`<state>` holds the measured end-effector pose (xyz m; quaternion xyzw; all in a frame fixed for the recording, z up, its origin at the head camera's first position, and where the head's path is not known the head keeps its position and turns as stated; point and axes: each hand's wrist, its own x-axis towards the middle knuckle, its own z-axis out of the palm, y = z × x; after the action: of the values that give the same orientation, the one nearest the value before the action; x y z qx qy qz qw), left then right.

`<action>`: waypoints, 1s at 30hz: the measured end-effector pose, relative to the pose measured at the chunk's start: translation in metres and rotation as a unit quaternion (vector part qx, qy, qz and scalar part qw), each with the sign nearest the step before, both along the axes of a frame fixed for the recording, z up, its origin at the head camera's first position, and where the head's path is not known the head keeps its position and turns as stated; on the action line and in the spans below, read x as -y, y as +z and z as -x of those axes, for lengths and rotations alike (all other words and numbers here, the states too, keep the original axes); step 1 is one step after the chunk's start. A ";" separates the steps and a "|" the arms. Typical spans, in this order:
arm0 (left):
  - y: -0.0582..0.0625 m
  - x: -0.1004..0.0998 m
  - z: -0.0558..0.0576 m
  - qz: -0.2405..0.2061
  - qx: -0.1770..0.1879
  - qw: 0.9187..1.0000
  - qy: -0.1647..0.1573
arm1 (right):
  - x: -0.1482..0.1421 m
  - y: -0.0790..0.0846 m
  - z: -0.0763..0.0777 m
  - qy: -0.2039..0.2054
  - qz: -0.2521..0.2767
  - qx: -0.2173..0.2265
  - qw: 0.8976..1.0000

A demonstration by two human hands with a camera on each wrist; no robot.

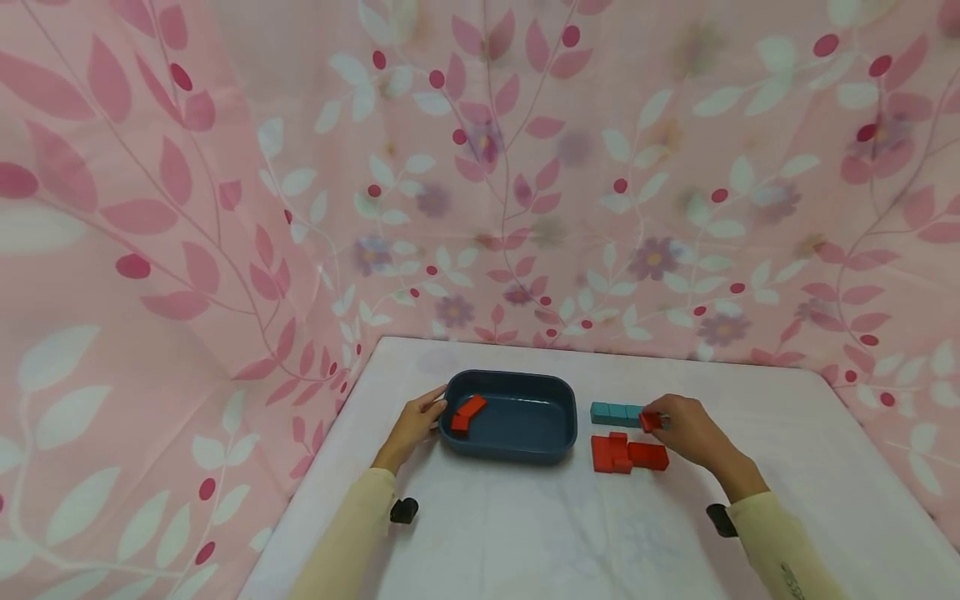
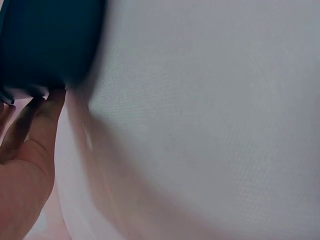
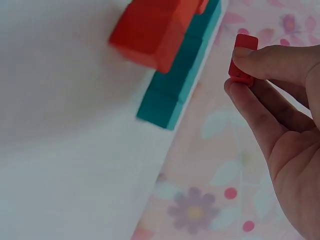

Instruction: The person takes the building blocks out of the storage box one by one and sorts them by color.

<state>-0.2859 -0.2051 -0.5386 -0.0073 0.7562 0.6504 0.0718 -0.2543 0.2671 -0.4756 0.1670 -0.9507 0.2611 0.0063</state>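
Note:
My left hand [image 1: 411, 425] is at the left end of a dark blue tray [image 1: 510, 457], its extended fingers [image 2: 47, 117] touching the tray's end wall near the rim. Two red blocks [image 1: 471, 407] lie inside the tray on its left side. My right hand [image 1: 693, 429] pinches a small red block [image 3: 243, 47] between thumb and fingers. In the head view, this hand overlaps the right end of a straight row of teal blocks [image 1: 615, 414]. Just in front of that row lies a group of red blocks [image 1: 602, 454], some sitting higher than others.
A white cloth covers the table [image 1: 525, 533]. Pink floral fabric [image 1: 510, 167] hangs behind the table and along its left side. Black wrist bands [image 1: 403, 510] show at both cuffs.

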 end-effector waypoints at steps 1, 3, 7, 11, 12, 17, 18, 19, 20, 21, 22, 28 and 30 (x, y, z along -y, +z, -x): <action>0.000 0.000 0.000 0.000 -0.001 1.000 0.001 | -0.004 -0.003 -0.002 -0.001 -0.002 -0.002 1.000; 0.000 -0.001 -0.001 0.003 -0.003 1.000 0.003 | -0.012 -0.008 -0.005 -0.002 -0.004 -0.004 1.000; -0.001 -0.002 -0.002 0.005 -0.001 1.000 0.000 | -0.027 -0.020 -0.009 -0.003 -0.010 -0.008 1.000; 0.000 -0.002 -0.002 0.004 -0.003 1.000 -0.004 | -0.037 -0.028 -0.012 -0.010 -0.014 0.007 1.000; 0.001 -0.002 -0.002 0.004 -0.006 1.000 -0.004 | -0.038 -0.030 -0.013 -0.012 -0.014 0.013 1.000; 0.004 -0.001 0.000 0.003 -0.015 1.000 -0.002 | -0.040 -0.036 -0.015 -0.031 -0.022 0.041 0.998; 0.004 -0.001 0.000 0.004 -0.013 1.000 0.000 | -0.040 -0.037 -0.016 -0.033 -0.024 0.046 0.998; 0.004 -0.001 0.001 0.005 -0.011 1.000 0.002 | -0.040 -0.039 -0.017 -0.035 -0.025 0.050 0.998; 0.003 -0.001 0.001 0.006 -0.009 1.000 0.004 | -0.039 -0.040 -0.017 -0.037 -0.024 0.053 0.998; 0.002 0.000 0.000 0.009 -0.009 1.000 0.003 | -0.039 -0.041 -0.018 -0.039 -0.023 0.058 0.997; 0.002 0.000 0.000 0.012 -0.010 1.000 0.001 | -0.038 -0.042 -0.019 -0.041 -0.022 0.062 0.997; 0.019 -0.001 -0.009 0.004 -0.001 1.000 -0.022 | -0.037 -0.047 -0.021 -0.053 -0.017 0.081 0.995; 0.018 0.000 -0.008 -0.002 0.004 1.000 -0.020 | -0.037 -0.048 -0.022 -0.053 -0.013 0.082 0.995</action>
<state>-0.2774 -0.2049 -0.5208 0.0056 0.7548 0.6500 0.0877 -0.2325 0.3039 -0.5241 0.0940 -0.9588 0.2613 -0.0600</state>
